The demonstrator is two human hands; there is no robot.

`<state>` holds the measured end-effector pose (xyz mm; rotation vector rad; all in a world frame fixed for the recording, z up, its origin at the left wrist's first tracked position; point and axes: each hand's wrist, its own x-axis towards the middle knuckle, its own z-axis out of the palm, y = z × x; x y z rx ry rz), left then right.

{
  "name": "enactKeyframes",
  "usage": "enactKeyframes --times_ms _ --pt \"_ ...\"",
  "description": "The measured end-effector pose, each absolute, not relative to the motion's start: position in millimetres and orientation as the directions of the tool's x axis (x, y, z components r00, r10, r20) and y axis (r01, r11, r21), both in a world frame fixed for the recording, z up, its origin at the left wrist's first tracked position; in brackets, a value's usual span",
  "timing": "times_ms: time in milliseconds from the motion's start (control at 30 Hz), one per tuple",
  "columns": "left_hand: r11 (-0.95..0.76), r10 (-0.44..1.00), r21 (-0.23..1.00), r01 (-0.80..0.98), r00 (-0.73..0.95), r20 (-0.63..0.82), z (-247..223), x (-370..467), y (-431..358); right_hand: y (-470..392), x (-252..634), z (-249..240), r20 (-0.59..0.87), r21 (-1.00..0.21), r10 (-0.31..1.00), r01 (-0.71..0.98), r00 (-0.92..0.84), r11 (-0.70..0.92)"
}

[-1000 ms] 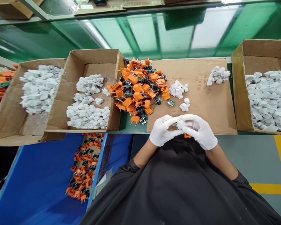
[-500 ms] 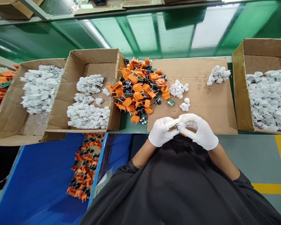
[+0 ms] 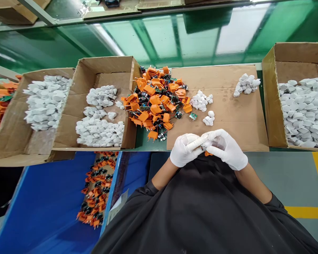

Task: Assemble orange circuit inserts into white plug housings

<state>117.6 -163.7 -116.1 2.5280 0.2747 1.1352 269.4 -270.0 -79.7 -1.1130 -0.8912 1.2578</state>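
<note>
Both hands wear white gloves and meet in front of my black garment. My left hand [image 3: 184, 150] pinches a small piece between thumb and fingers. From the other side my right hand [image 3: 227, 150] closes on the same piece. It looks like an orange plug [image 3: 208, 153] with a small electronic part on it, mostly covered by the fingers. Just beyond the hands, a small cluster of white lumpy pieces [image 3: 208, 119] lies on a cardboard sheet [image 3: 241, 120]. Near it are a larger white cluster [image 3: 200, 101] and a green circuit board [image 3: 193, 116].
A heap of orange plugs with boards and wires [image 3: 155, 100] lies left of the sheet. Cardboard boxes of white pieces stand left [image 3: 128, 130] and right [image 3: 270, 95]. Another white pile [image 3: 246, 84] sits far right. Below left, a blue bin [image 3: 42, 197] adjoins more orange plugs.
Both hands have shifted slightly, with the fingers pressed closer around the piece. The left fingers lie further across toward the right hand. Piles and boxes stay the same.
</note>
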Motion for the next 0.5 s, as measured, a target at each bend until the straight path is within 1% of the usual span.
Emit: enactKeyframes --times_ms 67,133,300,400,500 --pt "-0.929 0.288 0.369 0.013 0.652 0.702 -115.9 118.1 -163.7 -269.9 269.2 -80.2 -0.101 -0.958 0.981 -0.282 0.167 -0.051" --pt "-0.928 0.281 0.373 -0.005 0.646 0.710 -116.0 118.0 -163.9 -269.6 269.1 -80.2 -0.113 -0.962 0.977 -0.266 0.178 -0.063" --pt "-0.916 0.282 0.398 -0.042 0.638 0.717 -115.7 116.8 -164.8 -268.9 271.0 -80.5 -0.063 -0.976 0.993 -0.214 0.102 -0.040" --pt "-0.916 0.273 0.396 -0.066 0.620 0.735 -115.5 118.0 -165.8 -267.8 269.0 -82.2 -0.040 -0.971 0.989 -0.238 0.141 -0.006" --pt "-0.894 0.297 0.436 -0.100 0.598 0.744 -117.0 120.3 -167.6 -267.0 266.5 -83.0 -0.023 -0.962 0.983 -0.272 0.181 0.027"
